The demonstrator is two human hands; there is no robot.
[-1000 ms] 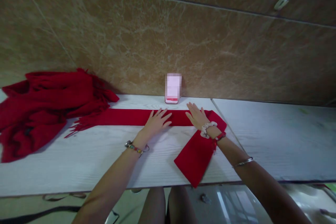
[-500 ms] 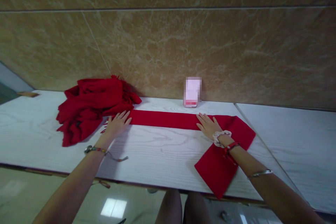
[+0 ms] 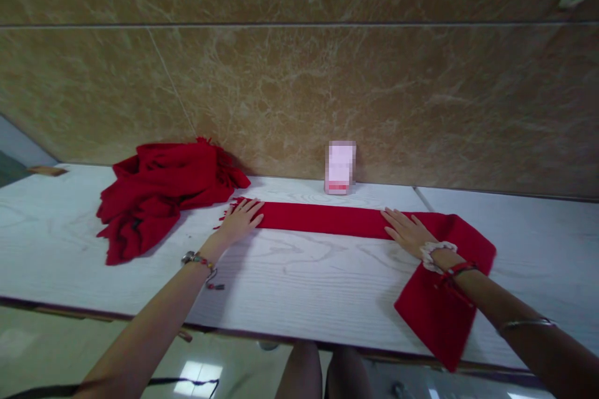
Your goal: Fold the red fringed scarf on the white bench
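Observation:
A long red cloth strip (image 3: 322, 219) lies flat across the white wood-grain table (image 3: 299, 280). Its fringed left end is under my left hand (image 3: 241, 219), which rests palm down with fingers spread. Farther right, my right hand (image 3: 408, 232) lies flat on the same strip, fingers stretched out. Beyond that hand the cloth bends toward the front, and its wide end (image 3: 437, 318) reaches the table's front edge. My right wrist and forearm cover part of the bend. Neither hand grips anything.
A crumpled red fringed cloth (image 3: 163, 190) is heaped at the back left. A pink-white blurred box-like item (image 3: 340, 167) stands against the brown marbled wall (image 3: 281, 87). A small brown piece (image 3: 47, 171) lies at the far left. My knees are below the front edge.
Both hands and the red strip have shifted to the right along the table, leaving a gap between the strip's fringed end and the crumpled cloth. The hands remain flat on it.

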